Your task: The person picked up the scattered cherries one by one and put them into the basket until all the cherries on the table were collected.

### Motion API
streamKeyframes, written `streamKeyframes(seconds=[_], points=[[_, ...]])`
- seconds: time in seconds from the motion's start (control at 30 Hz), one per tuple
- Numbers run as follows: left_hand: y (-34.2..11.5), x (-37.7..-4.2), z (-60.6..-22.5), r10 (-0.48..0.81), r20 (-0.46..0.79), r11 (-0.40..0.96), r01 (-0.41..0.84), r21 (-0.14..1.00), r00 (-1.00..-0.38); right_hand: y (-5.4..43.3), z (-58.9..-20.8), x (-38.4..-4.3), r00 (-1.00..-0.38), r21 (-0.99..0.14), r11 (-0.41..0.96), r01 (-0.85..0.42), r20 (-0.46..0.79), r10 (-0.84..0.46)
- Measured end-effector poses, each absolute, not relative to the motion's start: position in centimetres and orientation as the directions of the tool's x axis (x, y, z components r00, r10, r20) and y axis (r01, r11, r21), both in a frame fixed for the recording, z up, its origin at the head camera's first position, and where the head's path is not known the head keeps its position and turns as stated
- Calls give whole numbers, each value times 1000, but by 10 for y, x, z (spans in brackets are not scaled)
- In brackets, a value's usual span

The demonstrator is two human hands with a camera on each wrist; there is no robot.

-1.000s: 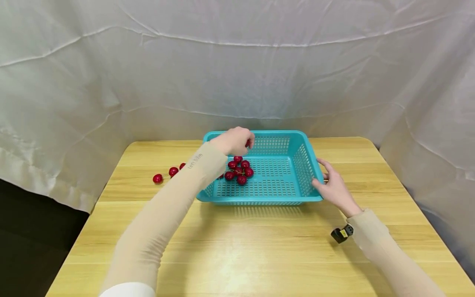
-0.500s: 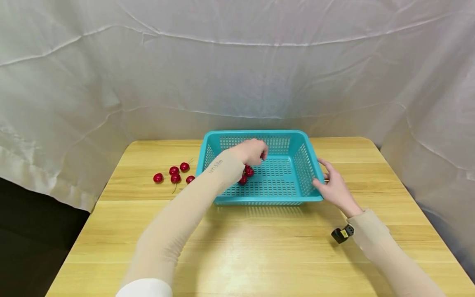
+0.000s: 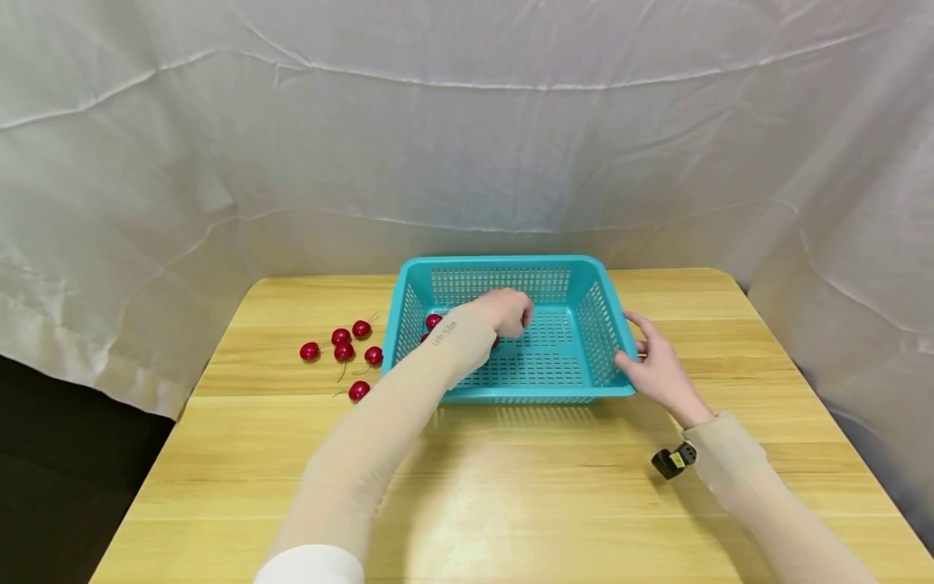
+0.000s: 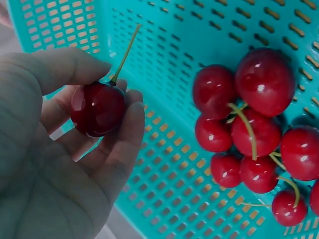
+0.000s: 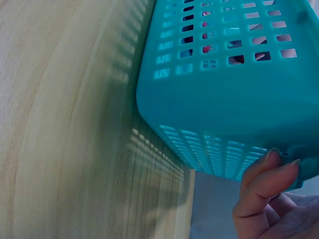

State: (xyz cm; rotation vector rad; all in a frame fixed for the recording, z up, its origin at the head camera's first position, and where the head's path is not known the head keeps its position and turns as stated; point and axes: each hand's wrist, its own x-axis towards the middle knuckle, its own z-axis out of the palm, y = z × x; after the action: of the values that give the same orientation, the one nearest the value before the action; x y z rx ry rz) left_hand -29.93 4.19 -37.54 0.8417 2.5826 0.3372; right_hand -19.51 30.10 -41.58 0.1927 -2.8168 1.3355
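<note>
My left hand (image 3: 505, 311) is inside a turquoise plastic basket (image 3: 533, 392), over its middle. Between thumb and fingers it holds a dark red cherry (image 4: 98, 108), stem pointing up in the left wrist view. Several more cherries (image 4: 264, 82) with stems lie grouped on the basket floor beside this hand; in the head view the forearm covers most of them. At the basket's right end, my right hand (image 3: 657, 367) grips the rim, its fingertips (image 5: 279, 179) on the outside in the right wrist view.
Several loose cherries (image 3: 344, 351) lie on the wooden table (image 3: 525, 487) left of the basket, the nearest one close by the left forearm. A pale cloth (image 3: 511, 162) hangs behind the table and along its sides.
My left hand has moved right and toward me, lower into the basket. The forearm has uncovered more cherries on the table. My right hand and the basket have stayed put.
</note>
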Motion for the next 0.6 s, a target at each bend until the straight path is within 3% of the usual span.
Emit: streamKeyframes(seconds=[0.6], points=[[45, -304, -393, 546, -386, 837, 462, 295, -743, 298, -415, -193, -992, -783, 611, -119, 66, -107]])
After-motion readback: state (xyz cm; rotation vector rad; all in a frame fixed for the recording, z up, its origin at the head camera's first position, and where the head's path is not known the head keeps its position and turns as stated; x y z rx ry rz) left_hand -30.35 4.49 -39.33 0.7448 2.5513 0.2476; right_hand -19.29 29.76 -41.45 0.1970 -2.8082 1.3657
